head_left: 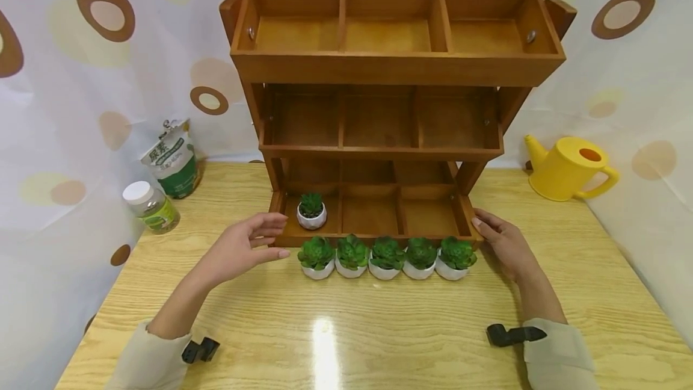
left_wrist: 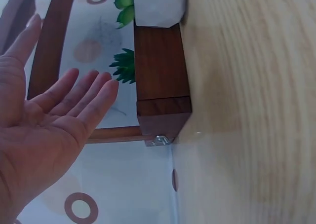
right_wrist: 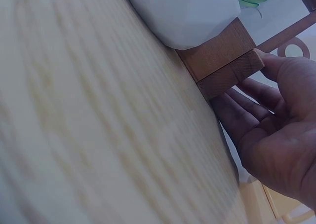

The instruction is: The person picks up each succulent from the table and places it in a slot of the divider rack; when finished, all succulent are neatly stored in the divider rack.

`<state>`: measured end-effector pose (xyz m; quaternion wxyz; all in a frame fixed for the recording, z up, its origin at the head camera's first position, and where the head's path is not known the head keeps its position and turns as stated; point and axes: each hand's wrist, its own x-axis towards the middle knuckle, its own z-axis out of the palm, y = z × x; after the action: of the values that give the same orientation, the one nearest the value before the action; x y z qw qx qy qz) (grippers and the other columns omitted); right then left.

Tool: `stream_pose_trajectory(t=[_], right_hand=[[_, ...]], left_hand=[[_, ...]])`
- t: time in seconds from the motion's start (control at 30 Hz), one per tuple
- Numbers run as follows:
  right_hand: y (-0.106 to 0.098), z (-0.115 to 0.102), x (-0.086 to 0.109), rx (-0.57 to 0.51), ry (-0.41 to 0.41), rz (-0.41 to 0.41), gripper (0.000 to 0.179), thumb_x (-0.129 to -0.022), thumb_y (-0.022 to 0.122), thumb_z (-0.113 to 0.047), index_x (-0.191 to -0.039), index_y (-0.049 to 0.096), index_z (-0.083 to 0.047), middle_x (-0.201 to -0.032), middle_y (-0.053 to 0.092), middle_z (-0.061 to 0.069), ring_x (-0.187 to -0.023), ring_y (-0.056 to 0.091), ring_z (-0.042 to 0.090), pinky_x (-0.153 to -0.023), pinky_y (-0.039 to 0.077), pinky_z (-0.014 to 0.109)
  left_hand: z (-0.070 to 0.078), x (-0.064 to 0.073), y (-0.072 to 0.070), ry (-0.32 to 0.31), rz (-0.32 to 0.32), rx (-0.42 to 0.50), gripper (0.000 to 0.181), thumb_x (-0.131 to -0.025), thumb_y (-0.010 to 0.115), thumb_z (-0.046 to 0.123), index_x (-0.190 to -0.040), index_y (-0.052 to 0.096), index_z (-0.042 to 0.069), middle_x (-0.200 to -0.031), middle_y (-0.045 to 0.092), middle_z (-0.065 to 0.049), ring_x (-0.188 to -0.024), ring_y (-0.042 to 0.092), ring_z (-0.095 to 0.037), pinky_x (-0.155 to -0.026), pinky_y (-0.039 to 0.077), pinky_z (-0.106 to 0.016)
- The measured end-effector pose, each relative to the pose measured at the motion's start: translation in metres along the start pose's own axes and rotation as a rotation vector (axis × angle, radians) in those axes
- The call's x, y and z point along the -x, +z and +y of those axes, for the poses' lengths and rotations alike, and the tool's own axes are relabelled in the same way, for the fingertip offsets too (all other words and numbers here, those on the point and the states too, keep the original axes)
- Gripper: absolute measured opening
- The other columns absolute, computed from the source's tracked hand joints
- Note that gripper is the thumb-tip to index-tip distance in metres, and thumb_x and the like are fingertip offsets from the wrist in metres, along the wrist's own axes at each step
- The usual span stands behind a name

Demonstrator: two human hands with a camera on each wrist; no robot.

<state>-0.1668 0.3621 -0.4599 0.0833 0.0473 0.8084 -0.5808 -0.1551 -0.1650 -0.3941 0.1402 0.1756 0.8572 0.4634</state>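
Observation:
A three-tier wooden plant shelf [head_left: 397,70] stands upright against the patterned backdrop. My left hand [head_left: 246,245] is held beside its bottom left corner, fingers extended and thumb apart, with nothing in it. At the opposite end, my right hand [head_left: 506,242] grips the bottom tier's front corner; the right wrist view shows the thumb [right_wrist: 269,61] on the wood's top edge and the fingers against its side. One small potted succulent [head_left: 311,215] sits in the bottom tier's left compartment. Several more succulents in white pots [head_left: 385,263] line up on the table just before the shelf.
On the left stand a white-lidded jar [head_left: 153,208] and a green-and-white pouch [head_left: 174,161] with a clip on top. A yellow watering can [head_left: 565,167] is at the back right. The wood-grain table [head_left: 411,336] reaches toward me, with a bright reflection on it.

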Motion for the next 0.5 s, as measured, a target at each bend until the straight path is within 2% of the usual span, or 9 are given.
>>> stream_pose_trajectory(t=[0.23, 0.5], right_hand=[[0.000, -0.001, 0.000, 0.001, 0.015, 0.001, 0.077, -0.105, 0.046, -0.051, -0.161, 0.023, -0.004, -0.160, 0.033, 0.029, -0.103, 0.055, -0.017, -0.088, 0.048, 0.007], [0.000, -0.001, 0.002, -0.007, 0.012, 0.004, 0.077, -0.105, 0.046, -0.051, -0.161, 0.024, -0.003, -0.159, 0.033, 0.032, -0.102, 0.058, -0.016, -0.087, 0.051, 0.009]], left_hand=[[-0.012, 0.002, 0.006, -0.012, -0.060, 0.054, 0.067, -0.092, 0.076, 0.038, -0.147, 0.051, 0.009, -0.143, 0.060, -0.014, -0.132, 0.058, -0.034, -0.106, 0.051, -0.046], [-0.016, 0.001, 0.015, -0.030, -0.141, 0.090, 0.065, -0.093, 0.075, 0.034, -0.148, 0.051, 0.007, -0.147, 0.056, -0.018, -0.135, 0.055, -0.039, -0.108, 0.049, -0.046]])
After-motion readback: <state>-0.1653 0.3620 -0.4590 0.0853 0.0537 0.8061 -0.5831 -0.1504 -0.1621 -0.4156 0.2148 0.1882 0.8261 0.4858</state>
